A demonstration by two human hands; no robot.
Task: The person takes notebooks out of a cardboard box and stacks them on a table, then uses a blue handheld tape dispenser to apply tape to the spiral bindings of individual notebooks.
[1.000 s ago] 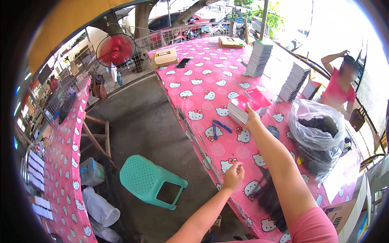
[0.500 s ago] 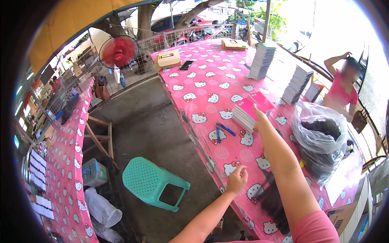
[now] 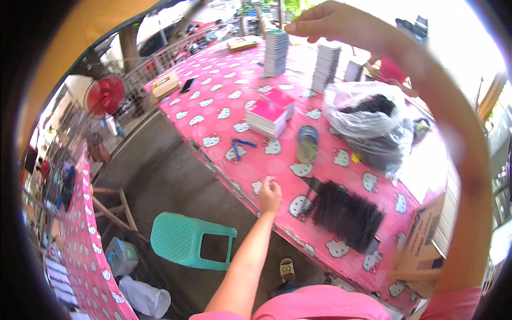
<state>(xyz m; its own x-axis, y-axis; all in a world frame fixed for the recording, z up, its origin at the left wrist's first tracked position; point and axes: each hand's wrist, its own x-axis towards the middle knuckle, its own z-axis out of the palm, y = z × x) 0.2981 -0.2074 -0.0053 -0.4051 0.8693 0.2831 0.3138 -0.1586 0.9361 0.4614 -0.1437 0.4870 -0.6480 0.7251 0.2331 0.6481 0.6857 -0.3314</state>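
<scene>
My left hand (image 3: pixel 270 194) hovers by the table's near edge, fingers loosely curled and apart, with nothing visible in it. Raised high and close to the view, my right hand (image 3: pixel 325 22) has its fingers stretched out and bent a little downward; I see nothing in it. In the picture its fingertips come beside the top of a tall notebook stack (image 3: pixel 275 56). A shorter pile of pink-covered notebooks (image 3: pixel 269 114) sits mid-table, with blue-handled pliers (image 3: pixel 244 145) in front. Black spiral binding coils (image 3: pixel 344 213) lie right of my left hand, and a clear drinking glass or jar (image 3: pixel 308 144) stands behind them.
A clear plastic bag of black coils (image 3: pixel 368 130) and a cardboard box (image 3: pixel 421 240) occupy the table's right side. Another notebook stack (image 3: pixel 326 66) leans at the back. Left of the table are a green stool (image 3: pixel 178 240) and a red fan (image 3: pixel 105 96). Someone in pink (image 3: pixel 392 69) is behind the stacks.
My right hand has left the pink notebooks and risen toward the top of the view. The view has shifted, and the glass and coils now show fully. My left hand stays loosely curled.
</scene>
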